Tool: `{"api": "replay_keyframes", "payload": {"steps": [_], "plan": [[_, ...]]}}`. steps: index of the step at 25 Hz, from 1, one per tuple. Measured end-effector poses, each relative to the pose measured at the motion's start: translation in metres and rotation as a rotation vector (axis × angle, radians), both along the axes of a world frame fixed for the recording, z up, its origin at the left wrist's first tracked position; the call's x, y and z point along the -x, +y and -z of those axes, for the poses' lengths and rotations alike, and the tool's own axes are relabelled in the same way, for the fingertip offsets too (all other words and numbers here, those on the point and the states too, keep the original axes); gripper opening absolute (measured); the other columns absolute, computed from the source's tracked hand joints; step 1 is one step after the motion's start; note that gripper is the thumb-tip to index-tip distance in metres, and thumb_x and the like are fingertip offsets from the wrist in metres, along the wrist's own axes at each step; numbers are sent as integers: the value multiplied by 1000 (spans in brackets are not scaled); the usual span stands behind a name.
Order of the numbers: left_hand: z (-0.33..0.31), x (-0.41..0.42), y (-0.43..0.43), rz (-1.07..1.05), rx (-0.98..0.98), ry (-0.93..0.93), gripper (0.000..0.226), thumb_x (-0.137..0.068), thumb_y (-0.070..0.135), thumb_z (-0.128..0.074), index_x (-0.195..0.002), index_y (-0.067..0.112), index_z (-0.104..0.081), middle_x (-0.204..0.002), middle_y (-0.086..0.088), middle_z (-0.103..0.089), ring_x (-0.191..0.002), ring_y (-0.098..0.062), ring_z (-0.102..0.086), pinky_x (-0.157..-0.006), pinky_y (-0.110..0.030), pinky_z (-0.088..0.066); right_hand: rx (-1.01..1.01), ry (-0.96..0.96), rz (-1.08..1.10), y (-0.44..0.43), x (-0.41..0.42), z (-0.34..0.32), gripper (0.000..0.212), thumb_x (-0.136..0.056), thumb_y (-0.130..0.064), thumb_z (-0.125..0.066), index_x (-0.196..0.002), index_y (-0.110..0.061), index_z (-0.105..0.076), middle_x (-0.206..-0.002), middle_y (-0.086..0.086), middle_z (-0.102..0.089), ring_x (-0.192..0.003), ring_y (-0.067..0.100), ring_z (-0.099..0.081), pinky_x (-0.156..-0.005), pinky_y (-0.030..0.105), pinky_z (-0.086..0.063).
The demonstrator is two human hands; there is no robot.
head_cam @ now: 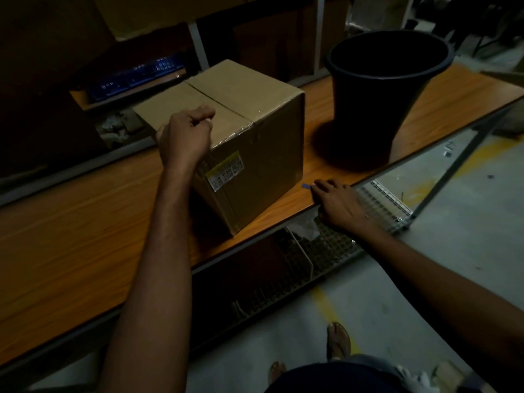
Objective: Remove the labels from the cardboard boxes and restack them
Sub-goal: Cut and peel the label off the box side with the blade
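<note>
A taped brown cardboard box stands on the wooden table. A yellow-and-white barcode label is stuck on the side that faces me. My left hand rests on the box's near top edge with its fingers curled; nothing shows in it. My right hand lies at the table's front edge, to the right of the box, and its fingertips touch a small blue object on the wood. What that object is I cannot tell.
A black bucket stands on the table right of the box. Dark shelves and a blue crate lie behind. A wire-mesh rack sits under the table's front edge. My feet stand on the grey floor.
</note>
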State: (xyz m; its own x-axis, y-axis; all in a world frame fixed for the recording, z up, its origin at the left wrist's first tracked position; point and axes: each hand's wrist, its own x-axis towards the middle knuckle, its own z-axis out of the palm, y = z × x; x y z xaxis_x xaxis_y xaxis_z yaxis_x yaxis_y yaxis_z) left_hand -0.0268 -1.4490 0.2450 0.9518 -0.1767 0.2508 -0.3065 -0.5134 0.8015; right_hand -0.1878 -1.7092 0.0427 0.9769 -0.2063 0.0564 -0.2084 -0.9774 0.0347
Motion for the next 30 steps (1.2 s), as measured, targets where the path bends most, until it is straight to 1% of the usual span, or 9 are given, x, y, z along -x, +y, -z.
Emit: {"api": "replay_keyframes", "payload": {"steps": [6,10,12,14,17,20,23,28,30], "plan": [[-1,-2,-2,-17,-27,-52,31,-95,28,-60,-121,41,-72,-134,22,-64,-131,-7,-53,-114,-42,-41,77,-213,-108,10,18,19,38,-88,-4,-76,-125,-7,-71,-110,14,-67,-95,32,-58,-69,40,-47],[-4,-1,3,60,-112,-51,36,-97,32,-56,-130,39,-66,-142,16,-60,-138,-12,-47,-118,-48,-35,-156,-485,-30,27,23,-25,14,-97,-14,-68,-107,-8,-75,-97,9,-72,-84,26,-60,-62,32,-42],[-10,-1,11,162,-166,-28,39,-99,34,-55,-138,36,-61,-150,15,-52,-147,-13,-37,-124,-49,-25,-429,-729,99,43,20,-63,10,-99,-21,-69,-103,-14,-75,-91,2,-71,-77,18,-62,-60,29,-43],[-15,-2,21,275,-169,5,40,-101,34,-58,-140,33,-60,-154,14,-48,-150,-10,-30,-125,-48,-22,-869,-854,170,52,15,-102,12,-102,-25,-66,-105,-17,-74,-93,-4,-75,-80,11,-70,-64,26,-54],[-11,-5,23,285,-133,-40,37,-98,36,-60,-135,32,-65,-149,13,-53,-146,-9,-36,-123,-48,-28,-1472,-827,146,55,8,-145,12,-101,-18,-67,-111,-14,-73,-93,-2,-78,-87,11,-74,-68,21,-56],[-4,-7,11,171,-100,-82,40,-89,47,-55,-125,36,-70,-140,14,-62,-135,-4,-45,-117,-47,-38,-1785,-739,132,54,5,-162,17,-99,-17,-68,-114,-15,-75,-94,0,-77,-89,12,-70,-72,20,-53],[-1,-6,-5,107,-98,-113,39,-90,47,-53,-123,36,-71,-136,14,-65,-134,-5,-48,-118,-49,-35,-1864,-730,118,53,2,-165,18,-98,-18,-68,-115,-17,-76,-98,1,-77,-92,11,-67,-79,24,-53],[1,-8,-25,25,-160,-130,37,-97,46,-50,-127,35,-69,-141,11,-62,-140,-15,-46,-119,-50,-30,-1705,-916,84,56,-2,-173,23,-98,-20,-72,-119,-12,-76,-105,7,-79,-102,29,-71,-90,40,-57],[5,-12,-25,18,-171,-116,43,-94,52,-47,-129,37,-68,-143,8,-60,-139,-17,-46,-119,-50,-30,-1779,-868,124,57,-2,-178,19,-99,-21,-70,-116,-15,-75,-104,3,-79,-97,20,-72,-85,32,-57]]}}
